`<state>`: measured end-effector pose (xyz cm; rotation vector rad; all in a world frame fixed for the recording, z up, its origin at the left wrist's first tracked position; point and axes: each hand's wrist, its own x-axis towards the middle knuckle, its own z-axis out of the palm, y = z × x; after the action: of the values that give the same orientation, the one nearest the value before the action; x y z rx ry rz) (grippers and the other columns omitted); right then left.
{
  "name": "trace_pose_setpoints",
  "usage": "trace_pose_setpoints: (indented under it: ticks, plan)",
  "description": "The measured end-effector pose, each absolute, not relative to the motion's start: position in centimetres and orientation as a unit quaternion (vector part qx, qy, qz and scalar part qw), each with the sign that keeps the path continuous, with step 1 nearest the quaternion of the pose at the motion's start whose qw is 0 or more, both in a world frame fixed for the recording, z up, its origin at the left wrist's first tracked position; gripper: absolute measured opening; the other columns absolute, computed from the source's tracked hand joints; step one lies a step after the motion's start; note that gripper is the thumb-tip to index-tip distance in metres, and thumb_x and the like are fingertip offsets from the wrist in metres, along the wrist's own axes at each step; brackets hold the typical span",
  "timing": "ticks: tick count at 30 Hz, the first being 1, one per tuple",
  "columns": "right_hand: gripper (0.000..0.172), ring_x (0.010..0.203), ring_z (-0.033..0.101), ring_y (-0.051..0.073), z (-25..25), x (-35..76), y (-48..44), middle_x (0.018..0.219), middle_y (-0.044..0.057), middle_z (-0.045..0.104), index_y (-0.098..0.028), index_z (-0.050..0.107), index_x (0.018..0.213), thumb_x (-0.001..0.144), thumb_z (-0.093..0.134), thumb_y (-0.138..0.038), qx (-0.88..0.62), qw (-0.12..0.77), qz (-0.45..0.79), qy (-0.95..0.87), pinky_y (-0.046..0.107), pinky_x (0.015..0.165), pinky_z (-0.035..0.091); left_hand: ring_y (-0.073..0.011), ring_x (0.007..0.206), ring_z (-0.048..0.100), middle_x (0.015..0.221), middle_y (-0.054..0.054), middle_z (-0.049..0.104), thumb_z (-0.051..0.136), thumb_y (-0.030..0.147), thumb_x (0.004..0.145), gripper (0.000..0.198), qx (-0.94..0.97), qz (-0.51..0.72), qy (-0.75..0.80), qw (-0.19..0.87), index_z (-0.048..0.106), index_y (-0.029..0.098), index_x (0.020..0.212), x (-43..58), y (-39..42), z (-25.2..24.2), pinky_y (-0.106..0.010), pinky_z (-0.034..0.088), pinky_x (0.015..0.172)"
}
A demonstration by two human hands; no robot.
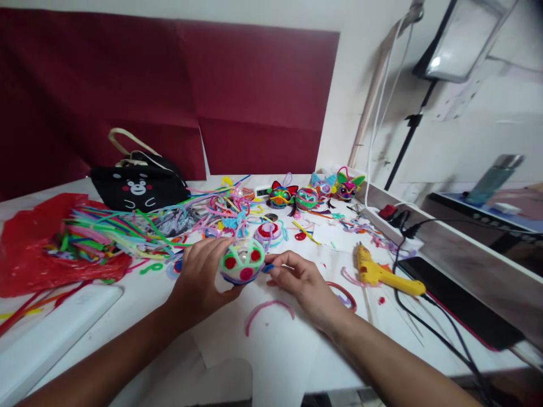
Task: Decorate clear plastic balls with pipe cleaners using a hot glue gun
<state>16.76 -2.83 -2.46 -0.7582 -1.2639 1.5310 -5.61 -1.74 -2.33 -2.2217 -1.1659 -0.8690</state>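
Note:
My left hand (199,277) is wrapped around a small round ball (242,261) made of white and pale green pipe cleaners with red dots. It holds the ball just above the white table (275,345). My right hand (297,280) pinches a small blue piece (268,268) against the ball's right side. A curved pink pipe cleaner (269,312) lies on the table just below both hands.
A heap of coloured pipe cleaners (127,232) spreads over a red plastic bag (25,254) at left. A black bear-face bag (138,189) sits behind. Finished colourful balls (314,195) stand at the back. A yellow glue gun (382,274) and black cables (424,316) lie right.

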Motion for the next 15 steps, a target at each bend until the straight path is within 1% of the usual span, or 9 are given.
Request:
trace_pose_setpoints:
  ticks: [3,7,9,11,13,15]
  plan:
    - [0.027,0.084,0.059,0.012,-2.0,17.0,-2.9,0.118,0.005,0.061,-0.019,0.061,0.079,0.071,0.076,-0.039,-0.303,0.5,0.655,-0.479,0.028,0.08,0.047,-0.0359,0.114,0.054,0.121,-0.017,0.059,0.069,0.04,0.072,0.078,-0.806,-0.344,-0.406,0.258,0.032,0.019,0.138,-5.1,-1.8,-1.5,-0.05,0.04,0.099]
    - [0.026,0.072,0.056,0.009,-1.4,17.3,-3.0,0.119,0.004,0.062,-0.018,0.061,0.077,0.07,0.078,-0.037,-0.299,0.518,0.669,-0.442,0.025,0.07,0.045,-0.0366,0.114,0.053,0.119,-0.016,0.058,0.073,0.04,0.07,0.086,-0.799,-0.38,-0.385,0.265,0.028,0.02,0.14,-4.7,-1.5,-0.6,-0.051,0.042,0.098]
    - [0.025,0.067,0.054,0.008,-1.0,17.5,-2.9,0.111,0.002,0.064,-0.018,0.06,0.077,0.07,0.078,-0.035,-0.282,0.519,0.688,-0.42,0.024,0.067,0.043,-0.0372,0.116,0.052,0.119,-0.015,0.058,0.074,0.039,0.069,0.089,-0.799,-0.403,-0.371,0.249,0.027,0.02,0.142,-4.5,-1.5,-0.2,-0.052,0.042,0.1]
    - [0.024,0.066,0.052,0.008,-0.9,17.6,-2.9,0.097,0.0,0.066,-0.019,0.06,0.077,0.071,0.078,-0.033,-0.263,0.516,0.709,-0.402,0.022,0.065,0.042,-0.0377,0.121,0.049,0.119,-0.014,0.058,0.075,0.037,0.069,0.091,-0.804,-0.422,-0.356,0.222,0.024,0.021,0.143,-4.3,-1.6,-0.1,-0.053,0.04,0.104]
    - [0.023,0.065,0.051,0.008,-0.9,17.7,-2.8,0.083,-0.002,0.064,-0.018,0.06,0.077,0.071,0.078,-0.031,-0.246,0.515,0.72,-0.394,0.021,0.064,0.041,-0.038,0.126,0.046,0.123,-0.013,0.056,0.075,0.035,0.07,0.09,-0.811,-0.424,-0.364,0.172,0.023,0.023,0.143,-4.2,-1.6,-0.2,-0.053,0.036,0.108]
    - [0.022,0.067,0.052,0.008,-1.0,17.7,-2.7,0.078,-0.003,0.061,-0.018,0.061,0.077,0.07,0.079,-0.03,-0.226,0.521,0.726,-0.388,0.021,0.067,0.042,-0.038,0.129,0.043,0.128,-0.014,0.053,0.074,0.035,0.071,0.09,-0.814,-0.427,-0.381,0.101,0.021,0.023,0.143,-4.1,-1.6,-0.6,-0.052,0.033,0.111]
